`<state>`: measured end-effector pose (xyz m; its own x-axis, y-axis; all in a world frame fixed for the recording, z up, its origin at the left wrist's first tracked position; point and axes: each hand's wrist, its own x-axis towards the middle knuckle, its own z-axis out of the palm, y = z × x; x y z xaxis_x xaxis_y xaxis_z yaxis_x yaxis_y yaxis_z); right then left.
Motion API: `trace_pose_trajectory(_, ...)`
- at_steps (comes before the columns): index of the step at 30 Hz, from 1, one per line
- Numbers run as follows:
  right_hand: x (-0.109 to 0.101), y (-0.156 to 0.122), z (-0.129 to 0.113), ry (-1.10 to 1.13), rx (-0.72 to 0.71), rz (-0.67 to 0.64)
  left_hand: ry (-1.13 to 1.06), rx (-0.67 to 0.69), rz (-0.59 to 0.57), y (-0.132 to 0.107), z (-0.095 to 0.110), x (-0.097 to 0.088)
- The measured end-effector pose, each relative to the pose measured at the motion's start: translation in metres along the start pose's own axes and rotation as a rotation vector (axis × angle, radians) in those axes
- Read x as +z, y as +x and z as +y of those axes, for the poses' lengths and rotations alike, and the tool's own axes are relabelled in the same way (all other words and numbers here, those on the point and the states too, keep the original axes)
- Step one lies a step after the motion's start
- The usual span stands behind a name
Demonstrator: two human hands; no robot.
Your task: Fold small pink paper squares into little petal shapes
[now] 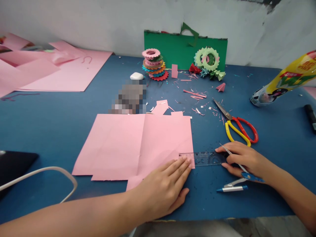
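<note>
Surface: blue; strewn at centre right with pink and white clippings, too many to count reliably.
Wall: one, pale, behind the surface; marked dark at upper right.
Pink sheet: one, flat at front centre; creased near the middle, notched along the edges.
Ruler: one, transparent; left end over the right part of the pink sheet, right end beyond it.
Left hand: laid flat on the ruler's left end and the pink sheet; fingers extended, close together.
Right hand: fingers bent, clamped on one compass; tips at the ruler's right end.
Scissors: one pair, one red handle, one yellow; just beyond the right hand.
Green board: one, upright near the wall.
Toothed rings: one multicoloured stack, layers not countable with certainty; two pale green rings before the green board.
Right side: one yellow pack, one dark marker.
Left side: several overlapping pink papers, one white cable, one dark flat object.
White case: one, near the stack.
</note>
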<state>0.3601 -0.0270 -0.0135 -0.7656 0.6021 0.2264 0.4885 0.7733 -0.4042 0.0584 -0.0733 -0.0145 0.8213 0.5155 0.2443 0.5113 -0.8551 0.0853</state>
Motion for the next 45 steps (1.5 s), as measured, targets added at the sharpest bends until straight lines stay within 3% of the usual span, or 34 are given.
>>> trace_pose_trajectory(5,-0.004,0.016,-0.009,0.249,0.165,0.149,-0.03,-0.004,-0.035,0.0,-0.001,0.0)
trace_pose_trajectory(10,0.007,0.063,-0.018,0.54,0.313,0.213,-0.045,-0.004,-0.029,-0.001,-0.001,0.001)
trace_pose_trajectory(13,0.023,0.089,-0.019,0.69,0.32,0.206,-0.053,0.0,-0.03,-0.001,-0.002,0.0)
trace_pose_trajectory(18,0.039,0.112,-0.026,0.63,0.173,0.15,-0.053,-0.003,-0.016,0.002,-0.002,-0.003)
trace_pose_trajectory(22,0.042,0.117,-0.034,0.671,0.27,0.12,-0.047,0.011,0.001,0.002,-0.003,-0.004)
trace_pose_trajectory(31,0.049,0.112,-0.034,0.668,0.313,0.011,-0.077,-0.009,-0.012,-0.001,-0.002,0.001)
trace_pose_trajectory(39,0.047,0.112,-0.038,0.494,0.26,0.022,-0.095,-0.01,-0.028,-0.002,-0.001,0.001)
trace_pose_trajectory(45,0.04,0.109,-0.039,0.514,0.28,-0.033,-0.119,-0.036,-0.043,-0.002,-0.001,0.0)
